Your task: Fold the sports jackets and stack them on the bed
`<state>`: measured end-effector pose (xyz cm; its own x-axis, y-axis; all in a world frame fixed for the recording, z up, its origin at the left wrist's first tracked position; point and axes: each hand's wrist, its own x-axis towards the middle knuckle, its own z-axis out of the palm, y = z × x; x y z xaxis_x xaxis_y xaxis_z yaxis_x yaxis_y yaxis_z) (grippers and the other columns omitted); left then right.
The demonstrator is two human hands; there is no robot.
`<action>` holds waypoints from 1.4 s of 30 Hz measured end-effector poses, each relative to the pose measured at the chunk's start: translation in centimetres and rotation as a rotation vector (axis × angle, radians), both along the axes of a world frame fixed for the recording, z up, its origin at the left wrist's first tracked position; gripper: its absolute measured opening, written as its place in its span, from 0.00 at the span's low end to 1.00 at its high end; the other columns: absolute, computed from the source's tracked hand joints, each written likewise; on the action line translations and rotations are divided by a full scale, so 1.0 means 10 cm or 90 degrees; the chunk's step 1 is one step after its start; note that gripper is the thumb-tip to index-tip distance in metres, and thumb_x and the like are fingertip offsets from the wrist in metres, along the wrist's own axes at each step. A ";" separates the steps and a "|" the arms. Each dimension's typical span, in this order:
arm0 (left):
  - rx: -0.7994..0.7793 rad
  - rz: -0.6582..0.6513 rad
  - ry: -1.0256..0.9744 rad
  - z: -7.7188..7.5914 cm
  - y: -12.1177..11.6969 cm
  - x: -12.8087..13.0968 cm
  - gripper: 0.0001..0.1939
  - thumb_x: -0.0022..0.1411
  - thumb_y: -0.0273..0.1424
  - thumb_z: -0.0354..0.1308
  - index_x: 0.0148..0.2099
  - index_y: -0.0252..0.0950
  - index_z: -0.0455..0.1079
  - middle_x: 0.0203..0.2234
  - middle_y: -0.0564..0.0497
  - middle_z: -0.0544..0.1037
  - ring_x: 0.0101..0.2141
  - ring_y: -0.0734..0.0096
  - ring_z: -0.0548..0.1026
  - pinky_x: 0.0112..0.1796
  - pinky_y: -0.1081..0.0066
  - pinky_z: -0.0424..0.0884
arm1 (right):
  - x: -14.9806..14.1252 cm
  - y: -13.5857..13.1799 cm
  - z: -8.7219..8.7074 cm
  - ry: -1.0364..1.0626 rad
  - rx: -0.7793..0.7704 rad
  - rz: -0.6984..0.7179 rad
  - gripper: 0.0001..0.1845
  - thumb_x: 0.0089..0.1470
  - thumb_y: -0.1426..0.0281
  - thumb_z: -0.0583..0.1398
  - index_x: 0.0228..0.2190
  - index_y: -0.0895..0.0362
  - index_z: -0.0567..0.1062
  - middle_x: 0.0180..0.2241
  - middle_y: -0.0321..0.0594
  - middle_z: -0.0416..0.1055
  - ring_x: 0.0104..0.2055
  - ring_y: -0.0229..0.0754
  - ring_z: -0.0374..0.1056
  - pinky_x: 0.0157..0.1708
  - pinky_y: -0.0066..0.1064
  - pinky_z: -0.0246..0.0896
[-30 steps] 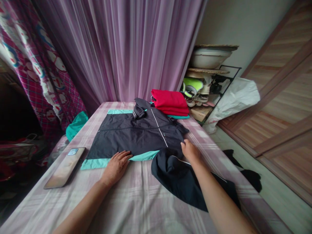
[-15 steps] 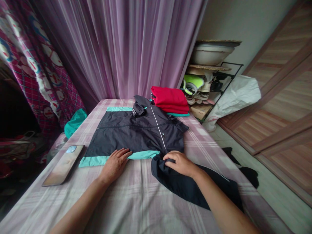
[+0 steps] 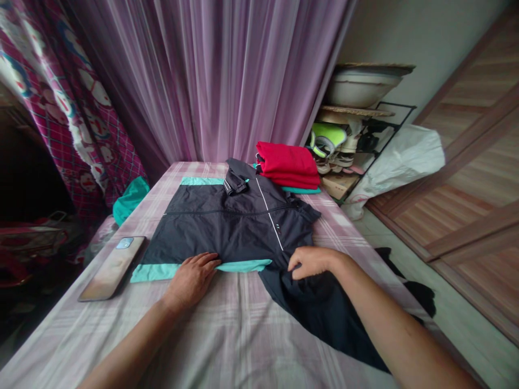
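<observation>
A dark jacket with teal edges and white piping lies spread on the bed-like surface covered with a plaid cloth. My left hand rests flat on its near teal edge, fingers stretched out. My right hand is closed on the jacket near the shoulder, where the near sleeve begins. That sleeve runs toward me on the right, partly hidden under my right forearm. The far sleeve is folded over onto the jacket's body.
Folded red clothing is stacked behind the jacket. A phone lies at the left edge. Beyond the right edge stand a rack with shoes and a basin, a white bag and a wooden wardrobe. Purple curtains hang behind.
My right hand has moved slightly right and gripped the fabric near the shoulder; the near sleeve now lies straighter toward me. My left hand stays on the teal edge. The view has shifted slightly.
</observation>
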<state>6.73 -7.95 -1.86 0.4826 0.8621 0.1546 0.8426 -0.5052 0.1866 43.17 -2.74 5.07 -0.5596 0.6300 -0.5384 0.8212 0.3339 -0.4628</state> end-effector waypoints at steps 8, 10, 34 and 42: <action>-0.014 0.009 -0.037 0.18 0.24 0.00 0.26 0.70 0.49 0.42 0.57 0.45 0.73 0.51 0.48 0.79 0.51 0.62 0.75 0.53 0.61 0.70 | -0.09 0.35 -0.25 0.087 0.418 -0.226 0.25 0.62 0.61 0.51 0.56 0.55 0.72 0.60 0.48 0.67 0.61 0.48 0.62 0.61 0.40 0.54; 0.029 0.053 -0.018 0.15 0.41 0.01 0.26 0.70 0.48 0.42 0.61 0.45 0.69 0.57 0.46 0.74 0.58 0.58 0.70 0.58 0.55 0.64 | -0.15 0.40 -0.45 -0.029 0.431 -0.218 0.30 0.62 0.59 0.51 0.63 0.54 0.64 0.68 0.48 0.54 0.69 0.50 0.50 0.66 0.48 0.42; -0.005 0.222 0.035 -0.20 0.78 -0.33 0.26 0.70 0.46 0.43 0.64 0.45 0.64 0.62 0.46 0.69 0.62 0.57 0.64 0.60 0.49 0.60 | -0.30 1.03 -0.91 -0.146 0.439 -0.260 0.31 0.65 0.55 0.45 0.66 0.51 0.57 0.70 0.45 0.48 0.71 0.48 0.43 0.66 0.52 0.37; 0.003 0.462 0.125 0.03 1.24 -0.96 0.29 0.69 0.42 0.42 0.62 0.29 0.64 0.59 0.35 0.70 0.58 0.47 0.69 0.55 0.53 0.65 | -0.32 1.03 -0.89 -0.156 0.446 -0.264 0.31 0.66 0.55 0.45 0.66 0.50 0.58 0.69 0.45 0.49 0.71 0.48 0.43 0.66 0.51 0.39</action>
<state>-2.84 4.42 -1.56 -0.1882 0.9737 0.1282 0.9818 0.1900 -0.0023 39.92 7.57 -3.82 -0.1280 0.9915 -0.0239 0.9904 0.1266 -0.0551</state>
